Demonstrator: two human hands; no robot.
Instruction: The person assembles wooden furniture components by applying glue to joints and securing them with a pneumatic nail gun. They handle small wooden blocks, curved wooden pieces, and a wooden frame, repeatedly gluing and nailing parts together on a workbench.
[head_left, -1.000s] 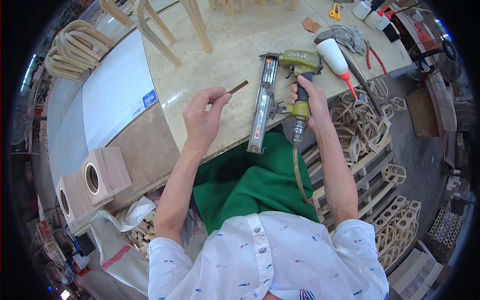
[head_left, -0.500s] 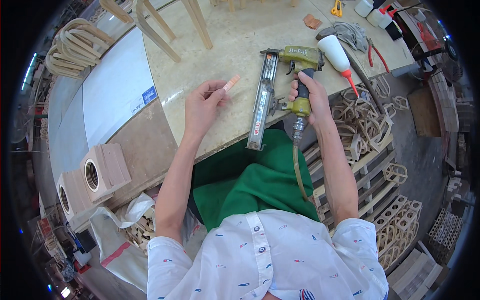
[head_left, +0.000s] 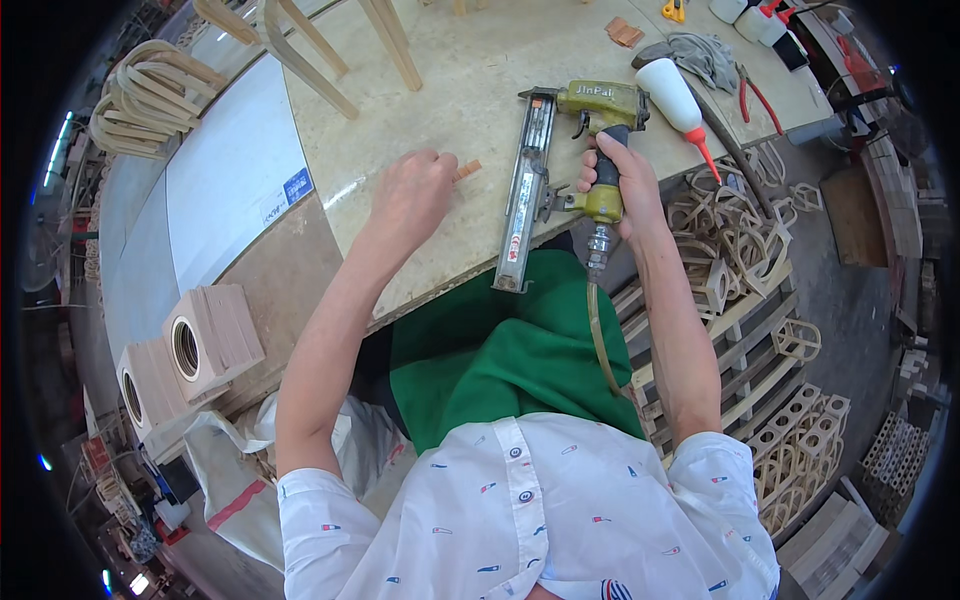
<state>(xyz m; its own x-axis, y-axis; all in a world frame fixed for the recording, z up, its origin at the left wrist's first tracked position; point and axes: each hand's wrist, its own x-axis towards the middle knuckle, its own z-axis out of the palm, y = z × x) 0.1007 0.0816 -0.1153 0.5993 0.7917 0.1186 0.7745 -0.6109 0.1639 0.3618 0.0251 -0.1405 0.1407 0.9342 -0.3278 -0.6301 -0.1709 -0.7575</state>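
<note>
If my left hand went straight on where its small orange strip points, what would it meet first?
Probably the long magazine of the green air tool your right hand holds; depth is unclear.

Pale lettering (head_left: 595, 91) marks the green nail gun (head_left: 625, 103), a sticker (head_left: 516, 233) its magazine (head_left: 530, 172), and a blue label (head_left: 298, 186) the white board (head_left: 225, 165).

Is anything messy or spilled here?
The white bottle lies on its side, red tip toward the edge of the table, as if knocked over; no spill shows. Wooden frames nearby lie in a jumbled heap.
</note>
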